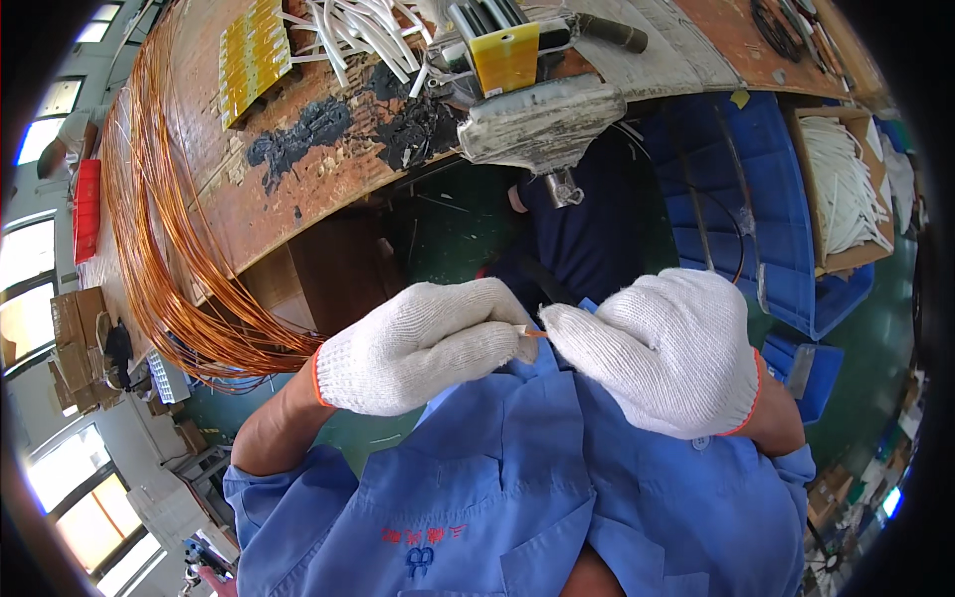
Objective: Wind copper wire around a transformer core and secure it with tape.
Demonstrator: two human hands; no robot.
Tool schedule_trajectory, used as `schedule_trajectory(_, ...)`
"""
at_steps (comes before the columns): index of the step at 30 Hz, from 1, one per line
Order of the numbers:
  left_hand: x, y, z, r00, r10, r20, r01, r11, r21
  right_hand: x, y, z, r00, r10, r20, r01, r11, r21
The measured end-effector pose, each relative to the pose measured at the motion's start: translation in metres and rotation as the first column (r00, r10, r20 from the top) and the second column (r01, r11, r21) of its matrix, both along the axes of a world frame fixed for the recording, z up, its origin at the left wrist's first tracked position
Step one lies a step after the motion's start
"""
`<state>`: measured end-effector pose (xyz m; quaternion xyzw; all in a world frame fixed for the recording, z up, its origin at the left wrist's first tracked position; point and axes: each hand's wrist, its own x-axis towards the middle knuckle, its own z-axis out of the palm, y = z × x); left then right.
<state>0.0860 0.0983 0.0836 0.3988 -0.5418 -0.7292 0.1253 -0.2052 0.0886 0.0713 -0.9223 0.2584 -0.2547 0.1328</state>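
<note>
My gloved left hand (428, 346) is closed in a pinch around a short white sleeve (521, 329); only its end shows past the fingertips. A thin copper wire (537, 334) spans the small gap between my hands, and my gloved right hand (662, 353) pinches its other side. Both hands meet in front of my chest, below the bench edge. Beside my left wrist hangs a large loop of copper wires (189, 269), draped over the bench's left side. The rest of the held wire is hidden by the gloves.
A bench vise (542, 124) juts from the worn wooden bench (328, 189), with a yellow block (505, 60) at its jaws. White tubes (363, 35) and a yellow slab (254, 60) lie behind. At right, a cardboard box (811, 189) of white sleeves sits by blue crates (731, 199).
</note>
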Motion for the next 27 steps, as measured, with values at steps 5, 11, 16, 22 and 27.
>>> schedule_trajectory(5, -0.005, 0.009, -0.009, 0.985, -0.036, 0.168, 0.127, 0.811, -0.571, 0.005, -0.013, -0.003, 0.992, 0.119, 0.040, -0.123, 0.986, 0.114)
schedule_trajectory(11, -0.013, 0.008, 0.010, 0.884, 0.001, 0.467, 0.371, 0.606, -0.704, 0.019, -0.011, 0.008, 0.985, -0.135, 0.111, 0.000, 0.632, 0.775)
schedule_trajectory(16, -0.012, 0.006, 0.018, 0.812, -0.066, 0.580, 0.490, 0.616, -0.616, 0.026, -0.007, -0.003, 0.985, -0.059, 0.163, -0.074, 0.711, 0.699)
schedule_trajectory(22, -0.008, 0.008, -0.009, 0.977, -0.077, 0.198, 0.174, 0.827, -0.535, 0.024, 0.001, -0.026, 0.975, -0.029, 0.221, -0.088, 0.861, 0.501)
schedule_trajectory(27, 0.017, -0.009, 0.004, 0.891, -0.030, 0.453, 0.310, 0.770, -0.558, -0.010, -0.019, -0.028, 0.998, -0.028, 0.060, -0.001, 0.904, 0.428)
